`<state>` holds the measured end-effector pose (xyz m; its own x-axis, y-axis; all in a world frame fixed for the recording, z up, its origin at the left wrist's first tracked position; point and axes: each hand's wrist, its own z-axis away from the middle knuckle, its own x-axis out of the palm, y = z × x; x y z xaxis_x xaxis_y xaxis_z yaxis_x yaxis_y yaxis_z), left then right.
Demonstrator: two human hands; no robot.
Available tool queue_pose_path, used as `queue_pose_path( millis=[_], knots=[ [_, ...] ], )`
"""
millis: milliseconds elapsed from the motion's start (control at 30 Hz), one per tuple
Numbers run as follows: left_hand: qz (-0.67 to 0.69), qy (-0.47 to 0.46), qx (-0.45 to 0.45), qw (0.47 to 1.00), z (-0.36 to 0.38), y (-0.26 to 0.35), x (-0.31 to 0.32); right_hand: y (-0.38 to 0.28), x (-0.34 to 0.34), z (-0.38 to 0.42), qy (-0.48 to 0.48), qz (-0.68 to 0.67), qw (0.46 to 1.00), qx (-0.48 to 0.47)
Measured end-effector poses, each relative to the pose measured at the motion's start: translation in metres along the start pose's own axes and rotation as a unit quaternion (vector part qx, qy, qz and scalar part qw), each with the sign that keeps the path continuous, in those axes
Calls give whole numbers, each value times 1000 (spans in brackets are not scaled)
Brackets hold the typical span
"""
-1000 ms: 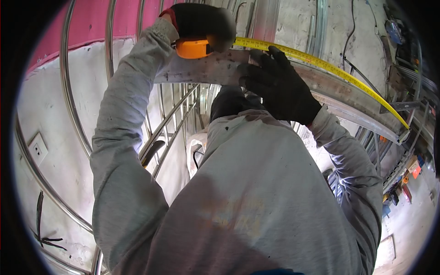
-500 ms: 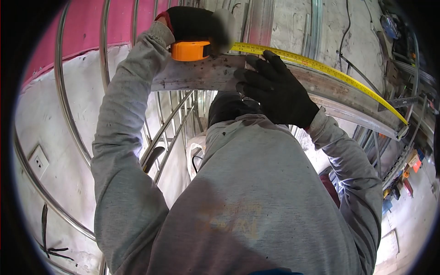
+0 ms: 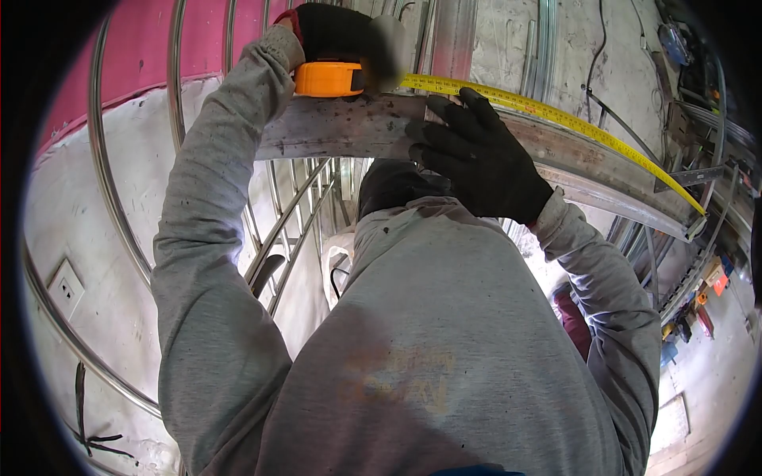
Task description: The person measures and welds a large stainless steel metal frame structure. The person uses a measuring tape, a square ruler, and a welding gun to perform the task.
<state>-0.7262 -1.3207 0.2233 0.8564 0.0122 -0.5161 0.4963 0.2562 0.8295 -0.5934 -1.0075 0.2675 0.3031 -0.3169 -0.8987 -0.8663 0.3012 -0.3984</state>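
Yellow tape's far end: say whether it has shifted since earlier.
No, the yellow tape's far end still sits at the metal beam's right end.

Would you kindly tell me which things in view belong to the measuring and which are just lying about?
In use:
tape measure, in the left hand
metal beam, under the right hand

Seemingly lying about:
metal lengths beyond
red item, far right

A beam (image 3: 341, 131) lies crosswise before the person. The tape measure (image 3: 327, 79) is at its left part, the blade (image 3: 548, 106) running rightward along it. Rails (image 3: 95, 131) stand left (1 socket (image 3: 66, 288) is on the wall behind), profiles (image 3: 454, 47) lie beyond, tools (image 3: 704, 317) far right.
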Motion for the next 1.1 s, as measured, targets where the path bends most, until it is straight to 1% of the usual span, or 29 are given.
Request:
queue_pose_path(
  millis=[67, 133, 167, 233, 267, 333, 367, 433, 467, 500, 567, 600, 667, 800, 867, 900, 967, 1000, 1067, 1100],
  knots=[
    [-2, -8, -5, 1000, 0, -1, 2, 0, 0, 0, 2, 0, 1000, 0],
    [11, 52, 49, 997, 2, -4, 7, 0, 1, 0, 3, 0, 1000, -1],
    [12, 52, 48, 997, 1, 1, 4, 0, 1, 0, 7, -5, 1000, 0],
    [-60, -23, 22, 998, -2, 19, -7, 0, 2, 0, 10, -11, 1000, 0],
    [-58, -22, 21, 998, -2, 22, -9, 1, 2, -1, 0, -7, 1000, 1],
    [-84, -27, -48, 995, -2, 30, -8, 0, 2, -1, -12, -9, 1000, 2],
    [-80, -26, -49, 995, -1, 20, -2, 0, 2, -1, -14, -10, 1000, 7],
    [15, 45, 45, 998, 1, -14, 10, -1, 3, -1, -17, -14, 1000, 11],
    [319, 0, -288, 903, -6, 21, -2, -1, 3, -1, -11, -6, 1000, 8],
    [321, 1, -289, 902, -6, 22, -1, -1, 4, -1, -6, 2, 1000, 6],
    [262, 19, -255, 931, -5, 23, 1, -1, 6, -1, 2, 2, 1000, 4],
    [263, 20, -254, 930, -5, 24, 0, -1, 7, 0, 10, 2, 1000, 3],
    [211, -8, -244, 946, -5, 25, -4, 0, 5, 0, 5, 13, 1000, -2],
    [219, -5, -250, 943, -4, 26, -6, 0, 7, 2, 9, 18, 1000, -4],
    [120, 2, -237, 964, -3, 29, -5, 0, 7, 2, 7, 30, 1000, -7],
    [119, 0, -238, 964, -3, 32, -6, 0, 7, 2, 6, 41, 999, -12],
    [192, 49, -308, 931, -3, 42, -5, 0, 6, 2, 4, 40, 999, -15],
    [190, 49, -308, 931, -4, 49, -6, 1, 6, 3, 1, 39, 999, -18],
    [193, 79, -375, 903, -6, 60, -9, 2, 9, 4, 2, 39, 999, -23],
    [192, 81, -377, 903, -7, 59, -7, 2, 9, 4, 2, 39, 999, -26]
  ],
)
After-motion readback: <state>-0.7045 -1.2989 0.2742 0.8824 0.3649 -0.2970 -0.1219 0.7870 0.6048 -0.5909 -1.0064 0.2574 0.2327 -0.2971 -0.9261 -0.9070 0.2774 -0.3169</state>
